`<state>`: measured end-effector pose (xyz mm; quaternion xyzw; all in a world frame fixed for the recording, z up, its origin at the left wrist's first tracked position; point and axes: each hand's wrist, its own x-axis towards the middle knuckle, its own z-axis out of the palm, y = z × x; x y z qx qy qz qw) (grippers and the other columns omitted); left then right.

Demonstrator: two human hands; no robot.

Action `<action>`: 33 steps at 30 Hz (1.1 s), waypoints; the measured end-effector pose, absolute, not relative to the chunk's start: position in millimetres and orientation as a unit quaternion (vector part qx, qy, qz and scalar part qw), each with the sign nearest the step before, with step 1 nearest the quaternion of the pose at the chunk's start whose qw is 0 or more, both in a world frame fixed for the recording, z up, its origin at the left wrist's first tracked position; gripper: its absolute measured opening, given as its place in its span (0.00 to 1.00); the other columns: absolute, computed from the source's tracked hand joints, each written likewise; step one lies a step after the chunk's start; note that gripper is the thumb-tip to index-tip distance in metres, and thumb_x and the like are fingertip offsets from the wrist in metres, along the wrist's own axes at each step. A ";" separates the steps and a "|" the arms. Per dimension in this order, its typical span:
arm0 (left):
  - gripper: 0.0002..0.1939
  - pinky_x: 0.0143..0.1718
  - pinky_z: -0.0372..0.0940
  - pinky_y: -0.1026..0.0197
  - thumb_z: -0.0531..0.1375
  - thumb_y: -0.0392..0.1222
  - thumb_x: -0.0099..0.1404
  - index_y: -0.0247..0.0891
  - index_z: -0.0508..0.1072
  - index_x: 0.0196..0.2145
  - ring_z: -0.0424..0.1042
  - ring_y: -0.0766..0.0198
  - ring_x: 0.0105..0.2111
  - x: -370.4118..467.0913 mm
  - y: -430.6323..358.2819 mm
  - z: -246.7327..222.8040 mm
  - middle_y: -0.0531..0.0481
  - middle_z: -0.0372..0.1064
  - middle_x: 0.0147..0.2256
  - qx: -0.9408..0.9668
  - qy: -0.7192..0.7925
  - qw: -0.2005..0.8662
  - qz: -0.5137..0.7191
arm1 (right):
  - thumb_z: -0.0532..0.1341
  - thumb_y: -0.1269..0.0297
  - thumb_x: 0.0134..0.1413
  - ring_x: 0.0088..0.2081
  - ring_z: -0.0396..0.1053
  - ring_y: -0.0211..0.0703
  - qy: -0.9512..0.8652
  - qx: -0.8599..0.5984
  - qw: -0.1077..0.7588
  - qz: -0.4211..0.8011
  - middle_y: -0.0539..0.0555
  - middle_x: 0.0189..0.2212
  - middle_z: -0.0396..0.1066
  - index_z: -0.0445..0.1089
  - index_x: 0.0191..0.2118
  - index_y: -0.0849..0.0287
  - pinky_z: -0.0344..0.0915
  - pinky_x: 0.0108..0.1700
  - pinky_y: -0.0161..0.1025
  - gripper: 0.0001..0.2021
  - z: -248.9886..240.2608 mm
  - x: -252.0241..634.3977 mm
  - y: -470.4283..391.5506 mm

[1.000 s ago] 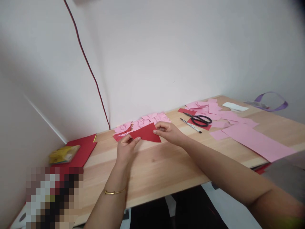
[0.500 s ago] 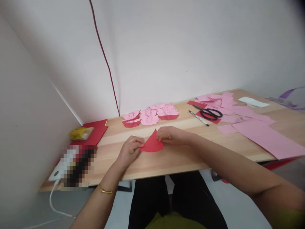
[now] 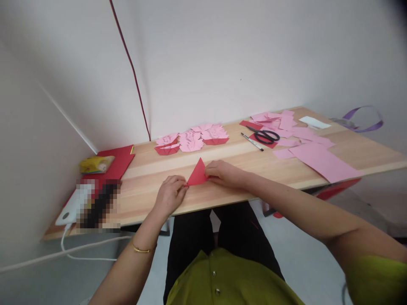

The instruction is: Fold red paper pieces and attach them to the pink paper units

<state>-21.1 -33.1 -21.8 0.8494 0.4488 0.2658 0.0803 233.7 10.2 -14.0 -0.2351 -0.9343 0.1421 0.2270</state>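
A folded red paper wedge (image 3: 197, 173) lies near the front of the wooden table, its point toward the wall. The fingers of my left hand (image 3: 171, 192) pinch its lower left corner. My right hand (image 3: 222, 173) grips its right side and covers part of that edge. Beyond the wedge, near the wall, sit several pink cut-paper pieces (image 3: 190, 141), some with red paper showing at their front edges.
Black-handled scissors (image 3: 266, 136) and a pen (image 3: 252, 142) lie at the right beside loose pink sheets (image 3: 321, 159). Red sheets (image 3: 122, 163), a yellow packet (image 3: 95, 164) and a white device (image 3: 74, 207) with a cable are at the left.
The view has shifted, showing more of my green shirt. The red wedge looks narrower, with my right hand now covering its right corner.
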 end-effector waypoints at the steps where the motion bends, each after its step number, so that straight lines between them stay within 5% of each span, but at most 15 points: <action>1: 0.06 0.45 0.63 0.54 0.56 0.38 0.61 0.39 0.74 0.32 0.67 0.59 0.41 -21.2 -33.5 -22.5 0.46 0.70 0.39 0.843 0.455 0.089 0.273 | 0.54 0.70 0.57 0.37 0.64 0.43 -0.930 -0.248 0.231 0.144 0.57 0.32 0.70 0.68 0.32 0.62 0.59 0.41 0.40 0.07 -14.7 233.3 8.6; 9: 0.13 0.44 0.63 0.53 0.55 0.40 0.61 0.37 0.66 0.19 0.68 0.59 0.40 -19.4 -32.3 -22.5 0.45 0.69 0.39 0.802 0.509 0.137 0.280 | 0.54 0.63 0.58 0.42 0.66 0.44 -0.885 -0.371 0.235 0.154 0.60 0.42 0.69 0.70 0.31 0.63 0.58 0.46 0.40 0.11 -26.8 224.4 10.3; 30: 0.11 0.43 0.61 0.53 0.60 0.38 0.53 0.38 0.64 0.16 0.65 0.58 0.38 -9.8 -29.3 -31.1 0.46 0.67 0.35 0.748 0.573 0.112 0.314 | 0.53 0.60 0.59 0.46 0.60 0.53 -0.884 -0.449 0.118 0.051 0.65 0.47 0.63 0.68 0.42 0.66 0.57 0.46 0.47 0.14 -25.4 206.9 4.4; 33: 0.05 0.43 0.61 0.53 0.60 0.38 0.53 0.37 0.68 0.22 0.65 0.57 0.38 -9.7 -31.2 -31.2 0.46 0.66 0.35 0.751 0.573 0.083 0.317 | 0.53 0.60 0.59 0.46 0.60 0.53 -0.882 -0.454 0.119 0.048 0.64 0.47 0.62 0.68 0.42 0.66 0.57 0.46 0.47 0.14 -26.8 206.4 3.8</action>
